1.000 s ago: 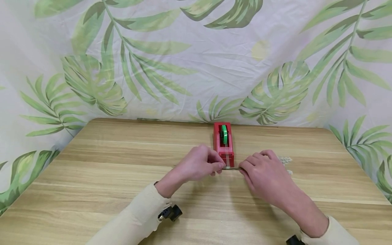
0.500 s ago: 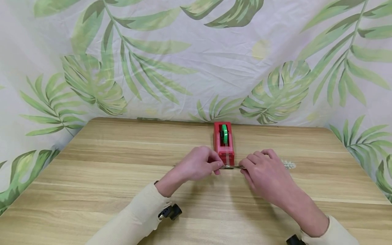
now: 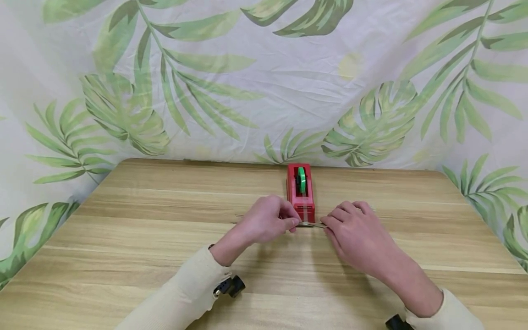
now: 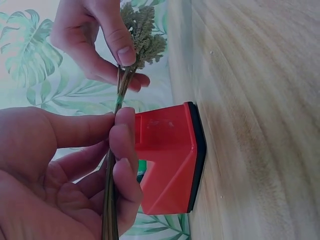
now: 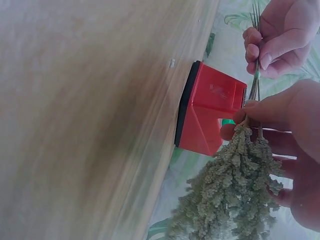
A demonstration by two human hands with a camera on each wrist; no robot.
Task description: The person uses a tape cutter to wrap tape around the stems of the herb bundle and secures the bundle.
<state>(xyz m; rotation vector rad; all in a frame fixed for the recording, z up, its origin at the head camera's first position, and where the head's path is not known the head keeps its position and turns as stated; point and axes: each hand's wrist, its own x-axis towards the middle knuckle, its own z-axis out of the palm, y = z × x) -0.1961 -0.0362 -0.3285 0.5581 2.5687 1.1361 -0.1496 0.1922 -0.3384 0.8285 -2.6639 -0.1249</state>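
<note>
A bunch of dried flowers [image 5: 227, 192] with pale grey-green heads and thin brown stems [image 4: 111, 185] is held sideways in the air by both hands. My left hand [image 3: 270, 221] grips the stems, thumb against curled fingers, and the stem ends stick out past it. Just below the flower heads, my right hand [image 3: 359, 238] pinches the stems between thumb and fingers. Between the hands, a bit of green [image 4: 119, 100] shows on the stems. Right behind stands a red tape dispenser [image 3: 300, 201] with a green tape roll [image 3: 302, 180]. Clear tape [image 3: 305, 213] runs from it toward the stems.
The wooden table [image 3: 173, 266] reaches back to a leaf-printed cloth [image 3: 288, 82]. The dispenser stands near the table's back edge. A small camera [image 3: 229, 286] is strapped at the left wrist, another [image 3: 397, 323] at the right.
The bunch has turned in the hands: flower heads seen past the right hand are now almost hidden, and more stem ends show left of the left hand. The hands have hardly shifted.
</note>
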